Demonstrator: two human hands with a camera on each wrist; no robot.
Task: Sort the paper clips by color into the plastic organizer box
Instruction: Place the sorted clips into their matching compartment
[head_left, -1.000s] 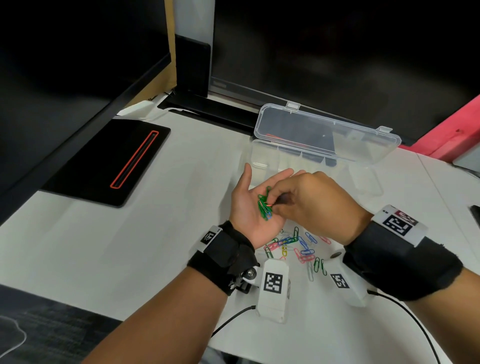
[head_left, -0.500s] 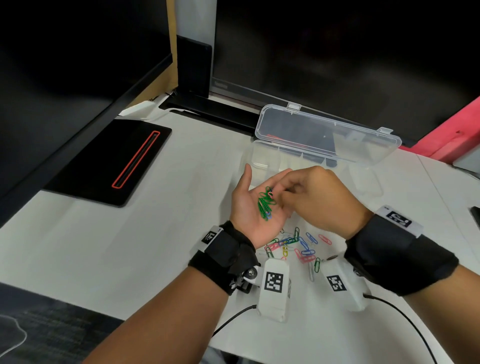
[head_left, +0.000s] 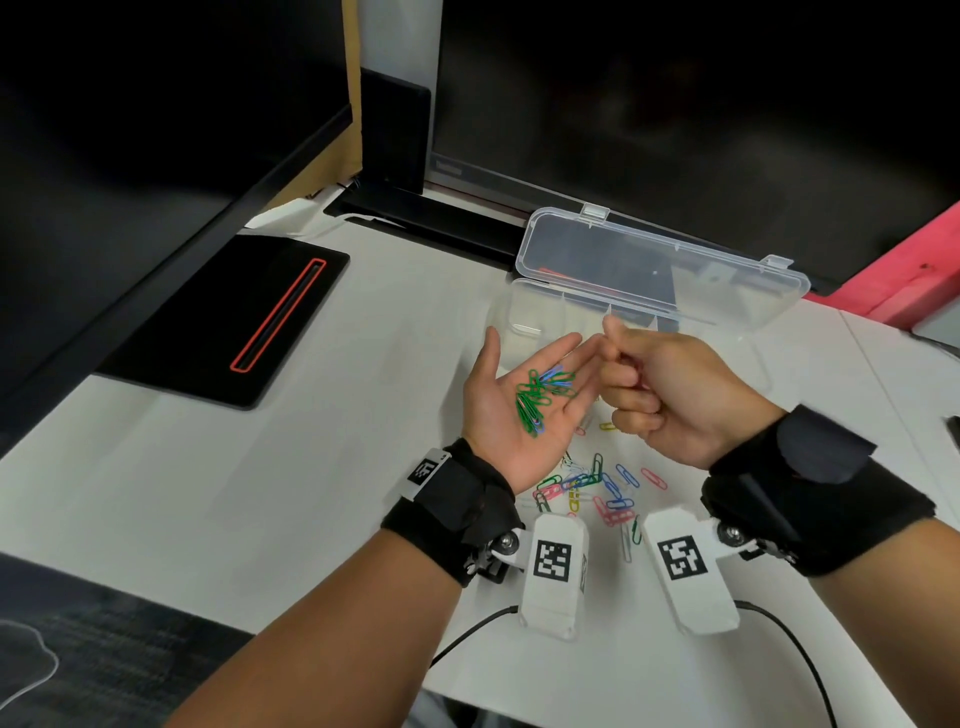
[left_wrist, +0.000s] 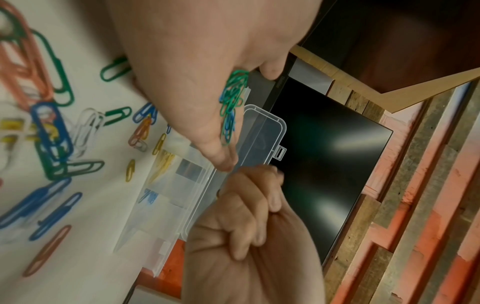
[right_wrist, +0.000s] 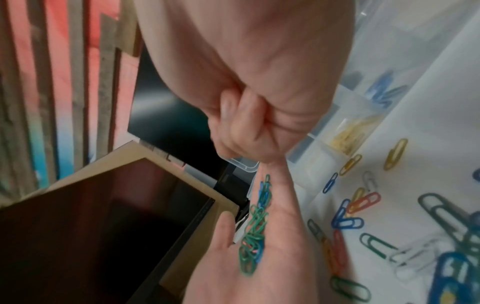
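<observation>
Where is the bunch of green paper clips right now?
The green paper clips lie on the upturned palm of the left hand, just left of the right hand.

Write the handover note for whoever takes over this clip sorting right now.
Left hand: palm up, flat, carrying a bunch of green and blue paper clips.
Right hand: fingers curled beside the left fingertips; whether it pinches a clip cannot be told.
Organizer box: lid open; yellow clips and blue clips already in separate compartments.
Left: the mixed clips on the table and the handful.
</observation>
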